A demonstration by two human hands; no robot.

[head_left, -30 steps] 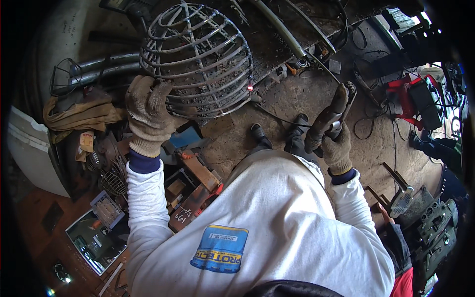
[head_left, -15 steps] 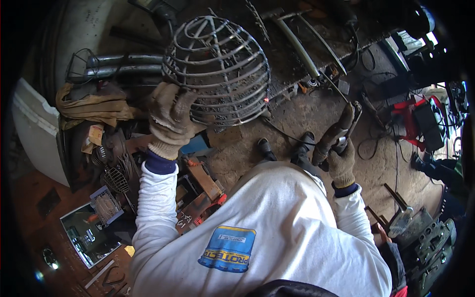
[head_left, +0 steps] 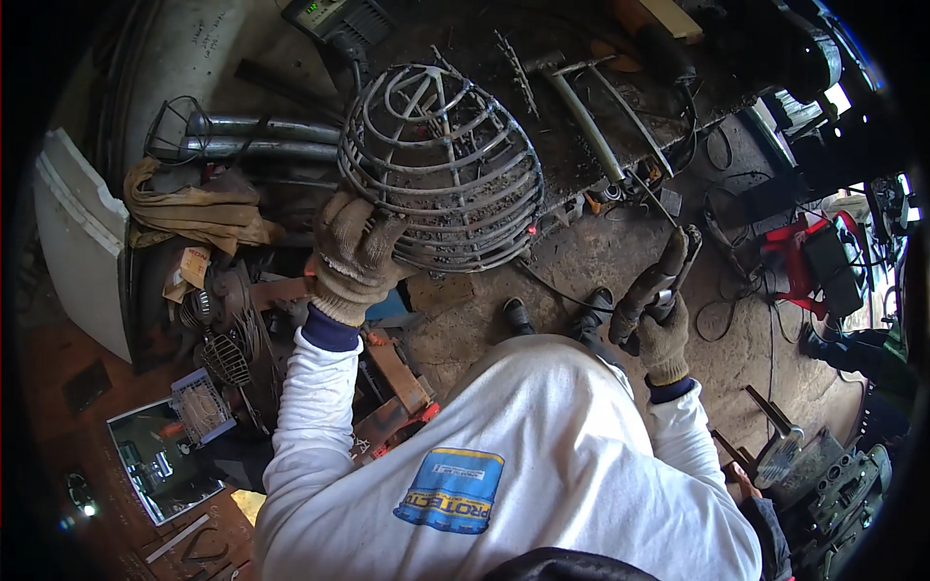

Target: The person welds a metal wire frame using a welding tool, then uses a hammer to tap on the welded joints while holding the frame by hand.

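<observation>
A round cage of bent metal rods sits on the dark workbench in front of me, with a small red-hot spot on its right edge. My gloved left hand is closed at the cage's lower left rim; its fingertips are partly hidden among the bars. Over on the right, my gloved right hand wraps round a dark welding electrode holder. A thin welding rod sticks out of the holder's tip, pointing up and left, apart from the cage.
Metal tubes and a tan cloth lie left of the cage. A metal frame rests on the bench behind it. Cables trail across the floor at right, near a red-and-black machine. Another person's leg shows far right.
The view has tilted, so the cage and bench appear lower and slightly further right. Both hands keep their holds, and the glowing spot remains on the cage.
</observation>
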